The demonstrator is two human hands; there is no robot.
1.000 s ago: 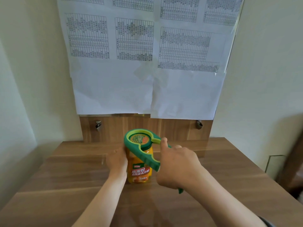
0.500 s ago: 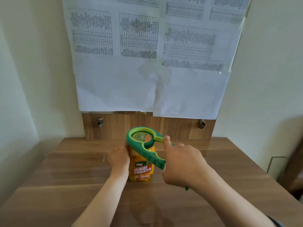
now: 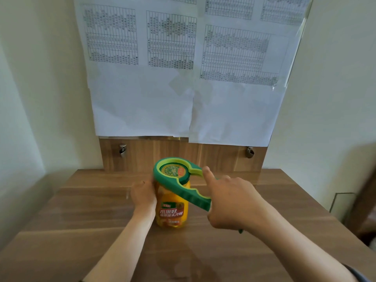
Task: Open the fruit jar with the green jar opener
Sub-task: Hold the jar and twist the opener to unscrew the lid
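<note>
A fruit jar (image 3: 172, 210) with yellow fruit and an orange label stands upright on the wooden table (image 3: 81, 231). Its round lid (image 3: 172, 171) sits inside the large ring of the green jar opener (image 3: 183, 184), whose handle slants down to the right. My left hand (image 3: 143, 195) grips the jar's left side. My right hand (image 3: 230, 202) is closed around the opener's handle, with the index finger stretched along its upper edge. The handle's lower end is hidden behind my right hand, except for a green tip below it.
A wooden back panel (image 3: 213, 157) with two metal fittings rises behind the table. Printed paper sheets (image 3: 183, 78) hang on the wall above it. A dark wooden piece of furniture (image 3: 364, 200) stands at the right edge, past the table's side.
The view has shifted slightly. The opener's handle and my right hand have swung a little to the right around the lid. My left hand keeps its hold on the jar.
</note>
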